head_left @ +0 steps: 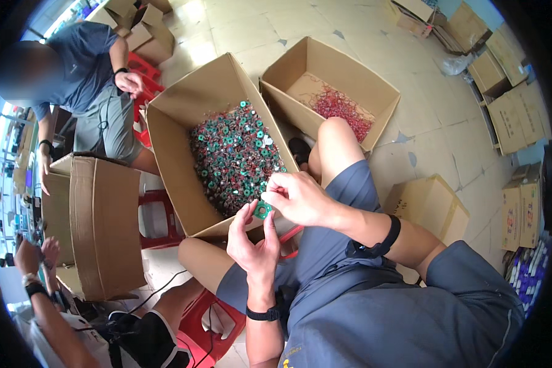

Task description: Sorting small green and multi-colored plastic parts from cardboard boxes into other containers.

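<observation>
A small green circuit board [262,210] with a hole in its middle is pinched between the thumb and fingers of my left hand [251,245]. My right hand [303,199] is closed in a pinch right beside the board; whatever its fingertips hold is too small to make out. Both hands are over the near edge of a large cardboard box [173,153]. Inside that box lies a heap of small electronic parts [236,162], mixed green, red and silver. Beyond my knee, a second cardboard box [316,58] contains a tangle of thin red wires [346,110].
At the far left sits a co-worker in a dark shirt [83,55]; another person's forearm [49,313] shows lower left. An upright carton [107,227] stands between them. A red stool [211,325] is near my left arm. An open carton [429,205] and stacked boxes [518,119] lie right.
</observation>
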Tool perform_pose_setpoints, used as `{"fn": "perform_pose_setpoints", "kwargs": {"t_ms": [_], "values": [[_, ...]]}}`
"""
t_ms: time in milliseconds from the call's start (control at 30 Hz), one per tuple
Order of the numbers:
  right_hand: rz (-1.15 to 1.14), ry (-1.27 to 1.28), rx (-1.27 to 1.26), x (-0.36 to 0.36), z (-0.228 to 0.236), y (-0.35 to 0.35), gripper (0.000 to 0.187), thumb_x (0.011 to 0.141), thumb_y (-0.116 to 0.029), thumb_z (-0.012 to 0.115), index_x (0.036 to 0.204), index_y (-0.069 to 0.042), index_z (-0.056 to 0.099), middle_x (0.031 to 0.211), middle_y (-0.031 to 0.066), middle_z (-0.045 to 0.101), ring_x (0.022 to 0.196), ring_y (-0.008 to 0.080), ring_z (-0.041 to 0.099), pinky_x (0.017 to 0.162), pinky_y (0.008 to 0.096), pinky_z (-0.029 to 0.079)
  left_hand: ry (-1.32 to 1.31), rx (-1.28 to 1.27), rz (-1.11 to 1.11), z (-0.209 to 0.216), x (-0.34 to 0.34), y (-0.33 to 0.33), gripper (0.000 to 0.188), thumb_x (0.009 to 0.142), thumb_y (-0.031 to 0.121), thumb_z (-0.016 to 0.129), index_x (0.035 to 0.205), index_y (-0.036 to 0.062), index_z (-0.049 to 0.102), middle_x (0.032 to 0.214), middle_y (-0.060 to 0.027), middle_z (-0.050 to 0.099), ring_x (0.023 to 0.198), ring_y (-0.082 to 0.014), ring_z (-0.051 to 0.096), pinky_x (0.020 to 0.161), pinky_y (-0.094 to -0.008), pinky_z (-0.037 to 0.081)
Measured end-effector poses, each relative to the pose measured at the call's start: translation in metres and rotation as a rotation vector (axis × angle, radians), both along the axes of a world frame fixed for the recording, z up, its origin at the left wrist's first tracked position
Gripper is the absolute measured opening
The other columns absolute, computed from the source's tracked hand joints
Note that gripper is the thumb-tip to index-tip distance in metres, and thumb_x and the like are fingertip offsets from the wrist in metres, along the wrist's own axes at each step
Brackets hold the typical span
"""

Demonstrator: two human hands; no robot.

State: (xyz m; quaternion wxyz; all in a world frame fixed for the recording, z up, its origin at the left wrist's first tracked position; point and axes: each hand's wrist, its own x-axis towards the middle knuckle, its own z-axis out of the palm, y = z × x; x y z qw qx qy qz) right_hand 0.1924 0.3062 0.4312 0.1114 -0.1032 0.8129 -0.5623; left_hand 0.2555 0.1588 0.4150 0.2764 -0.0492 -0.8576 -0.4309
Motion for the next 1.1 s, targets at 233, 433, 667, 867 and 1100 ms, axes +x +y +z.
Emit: {"fn": "perform_pose_setpoints", "kwargs": {"t_ms": [233, 433, 667, 867, 1100], "values": [[-0.032, 0.266, 0.022, -0.002, 0.003, -0.014, 0.019, 0.095, -0.013, 0.061, 0.083, 0.001, 0.059, 0.072, 0.0091, 0.067, 0.064, 0.0141, 0.064, 0.058, 0.0317, 0.049, 0.009, 0.136, 0.018, -0.007, -0.002, -0.003, 0.051, 0.080, 0.002, 0.081, 0.122, -0.0013, 0.053, 0.109, -0.0159, 0.071, 0.090, -0.0212, 0.068, 0.079, -0.0315, 0.054], [0.009, 0.250, 0.001, -0.011, 0.001, -0.016, 0.017, 0.091, -0.012, 0.066, 0.083, 0.001, 0.059, 0.070, 0.0107, 0.064, 0.062, 0.0138, 0.061, 0.058, 0.0323, 0.048, -0.030, 0.093, 0.053, -0.004, -0.007, -0.006, 0.051, 0.081, 0.001, 0.080, 0.123, -0.0011, 0.050, 0.108, -0.0164, 0.071, 0.086, -0.0203, 0.066, 0.078, -0.0312, 0.053], [0.008, 0.122, -0.030, -0.014, 0.011, -0.017, 0.017, 0.091, -0.012, 0.067, 0.082, 0.000, 0.060, 0.067, 0.0086, 0.063, 0.060, 0.0141, 0.059, 0.056, 0.0326, 0.046, -0.035, 0.011, 0.043, 0.007, -0.010, -0.010, 0.051, 0.082, 0.002, 0.079, 0.124, -0.0005, 0.049, 0.108, -0.0175, 0.071, 0.096, -0.0243, 0.070, 0.083, -0.0321, 0.054], [0.013, 0.279, -0.029, -0.015, 0.008, -0.028, 0.019, 0.090, -0.012, 0.065, 0.079, 0.001, 0.057, 0.068, 0.0140, 0.062, 0.061, 0.0284, 0.063, 0.058, 0.0384, 0.048, 0.043, 0.087, 0.083, 0.012, -0.007, -0.015, 0.046, 0.079, 0.003, 0.081, 0.119, -0.0005, 0.057, 0.107, -0.0135, 0.071, 0.088, -0.0234, 0.068, 0.076, -0.0325, 0.053], [0.202, 0.227, 0.129, -0.036, 0.010, -0.039, 0.026, 0.094, -0.020, 0.060, 0.077, -0.001, 0.057, 0.067, 0.0177, 0.058, 0.064, 0.0370, 0.061, 0.057, 0.0439, 0.046, 0.002, 0.107, 0.159, 0.014, -0.015, -0.027, 0.041, 0.078, 0.002, 0.080, 0.114, 0.0000, 0.061, 0.105, -0.0130, 0.071, 0.090, -0.0252, 0.068, 0.077, -0.0336, 0.055]]}}
